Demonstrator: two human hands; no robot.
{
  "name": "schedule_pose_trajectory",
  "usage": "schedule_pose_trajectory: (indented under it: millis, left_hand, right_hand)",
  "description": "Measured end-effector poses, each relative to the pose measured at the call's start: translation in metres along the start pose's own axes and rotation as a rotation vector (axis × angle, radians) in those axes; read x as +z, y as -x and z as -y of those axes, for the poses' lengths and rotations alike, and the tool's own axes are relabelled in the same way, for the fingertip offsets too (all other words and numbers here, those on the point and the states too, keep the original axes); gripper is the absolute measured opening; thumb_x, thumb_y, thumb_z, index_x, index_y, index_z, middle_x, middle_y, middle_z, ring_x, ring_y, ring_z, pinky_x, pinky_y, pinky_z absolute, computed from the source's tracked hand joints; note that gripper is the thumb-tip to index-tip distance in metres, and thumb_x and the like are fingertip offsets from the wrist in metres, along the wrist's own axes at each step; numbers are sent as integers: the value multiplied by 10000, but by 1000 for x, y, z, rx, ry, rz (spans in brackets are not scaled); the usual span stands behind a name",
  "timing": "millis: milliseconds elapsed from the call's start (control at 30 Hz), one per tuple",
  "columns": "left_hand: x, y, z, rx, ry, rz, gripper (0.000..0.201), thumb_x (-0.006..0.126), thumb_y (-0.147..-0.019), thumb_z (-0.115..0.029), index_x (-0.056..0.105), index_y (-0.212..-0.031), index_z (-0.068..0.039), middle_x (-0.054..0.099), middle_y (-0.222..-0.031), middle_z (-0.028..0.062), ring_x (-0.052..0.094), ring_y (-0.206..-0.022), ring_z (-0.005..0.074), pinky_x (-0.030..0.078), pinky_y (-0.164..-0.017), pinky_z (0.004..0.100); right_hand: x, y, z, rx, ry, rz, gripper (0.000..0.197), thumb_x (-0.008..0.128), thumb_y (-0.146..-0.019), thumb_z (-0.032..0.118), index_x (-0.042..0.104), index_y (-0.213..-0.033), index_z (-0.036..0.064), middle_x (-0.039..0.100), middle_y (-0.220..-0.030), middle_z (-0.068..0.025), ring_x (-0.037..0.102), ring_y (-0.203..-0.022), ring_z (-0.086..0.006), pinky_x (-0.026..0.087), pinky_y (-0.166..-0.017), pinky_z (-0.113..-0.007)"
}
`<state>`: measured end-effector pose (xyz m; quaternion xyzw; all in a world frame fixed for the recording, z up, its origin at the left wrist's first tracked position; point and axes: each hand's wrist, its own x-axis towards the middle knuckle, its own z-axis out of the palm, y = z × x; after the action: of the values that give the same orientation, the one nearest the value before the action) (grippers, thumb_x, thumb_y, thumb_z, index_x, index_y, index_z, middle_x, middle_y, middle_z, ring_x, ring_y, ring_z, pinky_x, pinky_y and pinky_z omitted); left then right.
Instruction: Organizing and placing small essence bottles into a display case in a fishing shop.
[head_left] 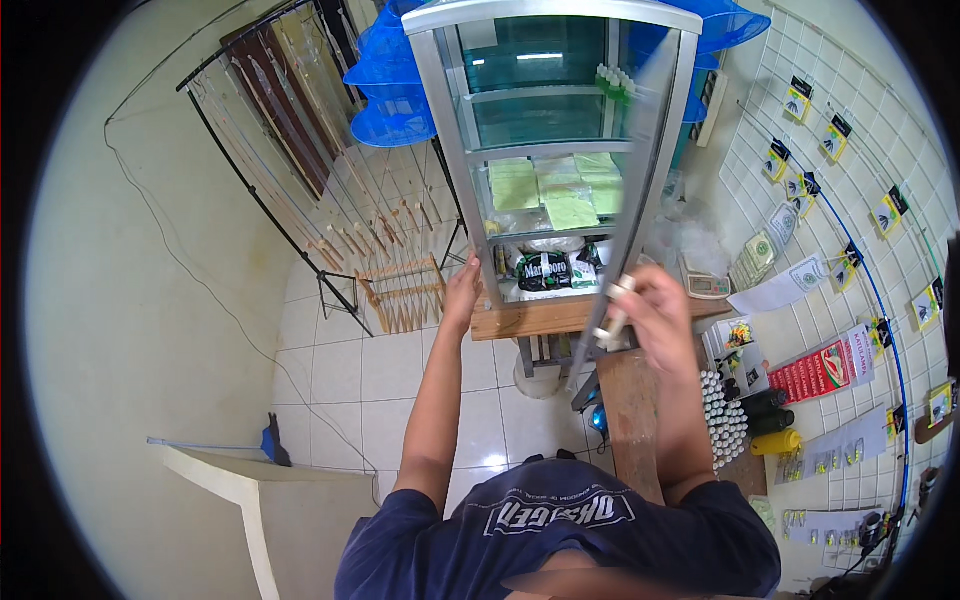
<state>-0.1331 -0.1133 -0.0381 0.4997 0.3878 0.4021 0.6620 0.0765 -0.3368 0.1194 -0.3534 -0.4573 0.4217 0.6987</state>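
A glass display cabinet with a silver frame stands in front of me, and its framed glass door is swung outward on the right. My right hand is closed around the white door handle. Against the lower left side of the cabinet rests my left hand, its fingers stretched upward with nothing visible in them. Inside the cabinet, pale green packets lie on a middle shelf. Below them sit dark and white plastic packages. Small green-and-white bottles show higher up.
A wooden bench extends toward me on the right, beside many white-capped bottles. Fishing rods lean on a black rack at left. Blue nets flank the cabinet. Hanging packets line the wall grid. A low partition stands lower left.
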Motion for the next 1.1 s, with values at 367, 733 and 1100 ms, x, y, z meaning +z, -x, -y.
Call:
schedule_pose_trajectory:
  millis: [367,733,1100]
  left_hand:
    - [10,-3,-1,-29,24,-62,613,466,-927,-398,311,-1390,-27,396,-1381,95,331,-1301,166,273,-1022,316]
    - [12,8,-5,-19,-7,-93,648,477,-916,-424,313,-1380,-1,328,-1430,118,299,-1325,196,258,-1055,352]
    - [26,11,4,94,-18,-102,627,471,-929,-381,274,-1399,-15,255,-1471,91,273,-1328,202,263,-1050,341]
  right_hand:
    - [68,-135,-89,-98,187,42,284,753,-751,218,611,-867,1,640,-788,-61,590,-724,-110,468,-668,-247]
    - [93,-180,-114,-231,427,-200,285,766,-716,228,619,-809,3,651,-744,-81,613,-680,-129,485,-638,-259]
    - [95,-180,-127,-264,360,-218,283,745,-757,214,586,-833,-6,619,-764,-67,580,-705,-111,473,-653,-246]
